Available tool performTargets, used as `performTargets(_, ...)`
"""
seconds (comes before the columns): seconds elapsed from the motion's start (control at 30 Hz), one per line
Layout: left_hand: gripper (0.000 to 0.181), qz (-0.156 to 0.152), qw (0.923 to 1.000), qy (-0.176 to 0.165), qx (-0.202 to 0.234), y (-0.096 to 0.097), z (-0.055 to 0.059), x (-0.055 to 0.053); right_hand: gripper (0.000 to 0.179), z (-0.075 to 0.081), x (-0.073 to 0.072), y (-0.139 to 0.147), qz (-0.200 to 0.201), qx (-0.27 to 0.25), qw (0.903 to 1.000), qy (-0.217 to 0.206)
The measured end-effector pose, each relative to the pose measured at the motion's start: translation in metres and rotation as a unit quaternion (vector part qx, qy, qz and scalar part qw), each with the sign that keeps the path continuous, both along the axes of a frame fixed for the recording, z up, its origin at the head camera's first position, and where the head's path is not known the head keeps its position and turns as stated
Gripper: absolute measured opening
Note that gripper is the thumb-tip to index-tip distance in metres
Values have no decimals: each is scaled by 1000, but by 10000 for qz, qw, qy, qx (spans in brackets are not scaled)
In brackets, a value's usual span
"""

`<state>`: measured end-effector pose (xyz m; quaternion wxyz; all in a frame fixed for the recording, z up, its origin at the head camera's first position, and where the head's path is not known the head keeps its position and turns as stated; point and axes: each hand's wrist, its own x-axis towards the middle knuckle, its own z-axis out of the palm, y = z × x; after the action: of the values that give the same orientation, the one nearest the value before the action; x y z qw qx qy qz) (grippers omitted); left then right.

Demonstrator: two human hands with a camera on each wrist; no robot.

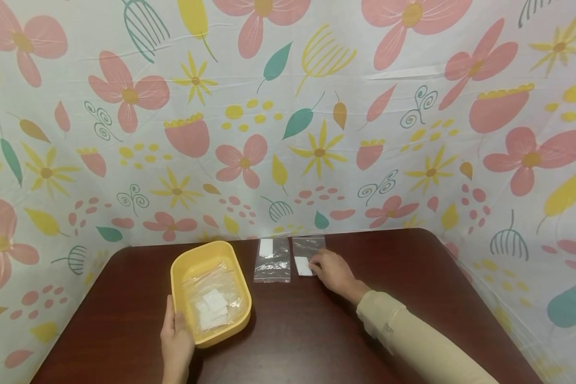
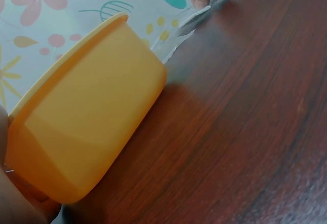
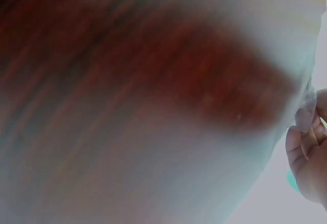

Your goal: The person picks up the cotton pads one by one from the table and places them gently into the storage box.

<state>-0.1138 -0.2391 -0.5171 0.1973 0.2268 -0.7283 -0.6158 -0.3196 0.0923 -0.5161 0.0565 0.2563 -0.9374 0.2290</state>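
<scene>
At the left, my left hand (image 1: pixel 176 341) grips the side of a yellow plastic basin (image 1: pixel 244 325). Inside the basin lie several clear zip bags (image 1: pixel 230 280) with white pieces (image 1: pixel 214 301) in them. My right hand (image 1: pixel 335 272) pinches the near end of a clear zip bag (image 1: pixel 308 244) holding a white piece (image 1: pixel 303 265), near the back of the table. Left of that bag, another zip bag (image 1: pixel 273 269) lies flat with a white piece (image 1: pixel 266 247) at its far end. In the right wrist view, clear plastic (image 3: pixel 305 112) shows between the fingers.
The dark red-brown wooden table (image 1: pixel 297 341) has rounded back corners. A white cloth (image 1: pixel 278 106) with flowers and leaves hangs behind it and along both sides. The basin stands close to the left of the flat bag.
</scene>
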Motion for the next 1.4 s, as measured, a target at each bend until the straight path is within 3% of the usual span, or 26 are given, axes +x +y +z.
performTargets(0.4,54,17,10000,46,-87,0,0,0,10,18,12,9,-18,13,9999,117)
performTargets(0.8,54,23,9999,126,-62,1,2,-1,9,28,41,21,301,-364,9973,569)
performTargets(1.1,54,32,9999,132,-25,1,0,-1,7,35,67,31,275,-761,9945,670)
performTargets(1.4,54,24,10000,57,11,0,0,0,7,33,87,37,423,-1153,9896,754)
